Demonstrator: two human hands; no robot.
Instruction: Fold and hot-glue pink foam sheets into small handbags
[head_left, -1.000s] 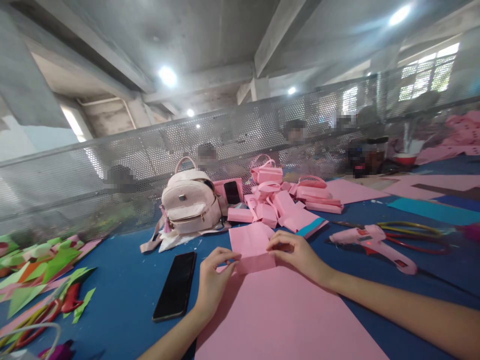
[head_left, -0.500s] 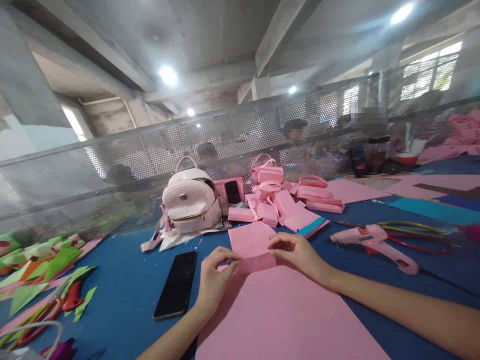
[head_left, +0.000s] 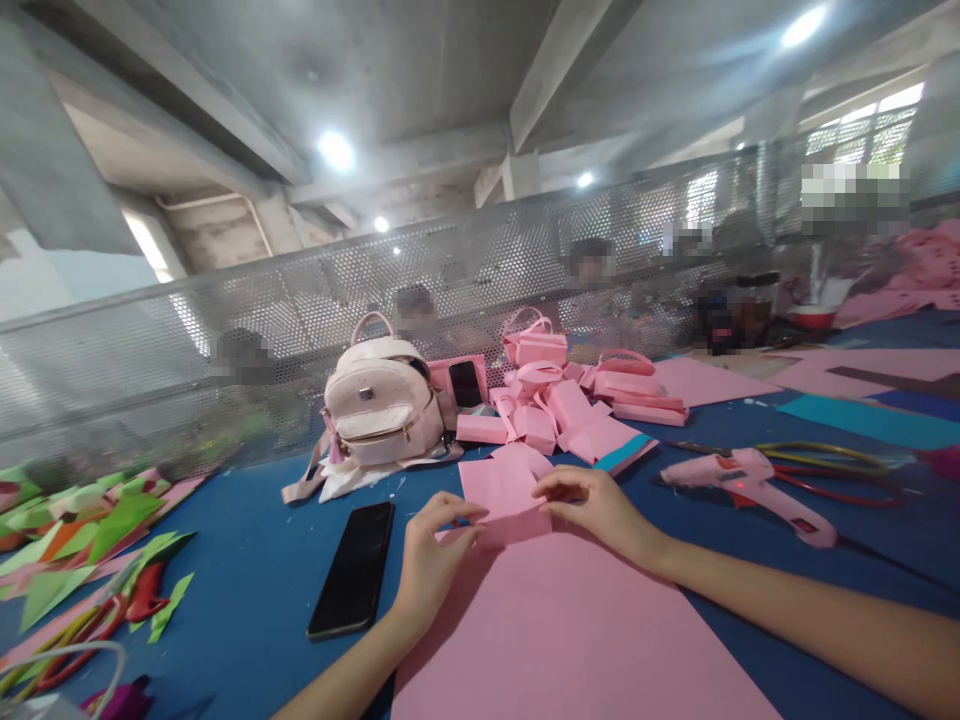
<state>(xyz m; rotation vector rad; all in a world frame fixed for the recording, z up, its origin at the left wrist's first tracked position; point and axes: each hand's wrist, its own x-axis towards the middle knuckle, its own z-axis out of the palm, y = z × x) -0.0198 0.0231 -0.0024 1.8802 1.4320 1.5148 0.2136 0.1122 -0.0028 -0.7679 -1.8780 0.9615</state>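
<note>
A small pink paper piece point(head_left: 504, 490) stands partly folded at the far edge of a large pink sheet point(head_left: 570, 640) on the blue table. My left hand point(head_left: 431, 560) pinches its left lower edge with curled fingers. My right hand point(head_left: 596, 508) pinches its right edge near the fold. Both hands press the paper against the large sheet.
A black phone point(head_left: 352, 570) lies just left of my left hand. A pink glue gun point(head_left: 750, 480) with cables rests to the right. A pale pink backpack point(head_left: 382, 405) and a pile of pink paper boxes point(head_left: 570, 400) stand behind. Green and pink scraps point(head_left: 82, 540) lie far left. A mesh partition point(head_left: 480, 270) closes the back.
The upper flap of the small pink paper has dropped lower as my fingers press along the fold. Both hands stay almost in place.
</note>
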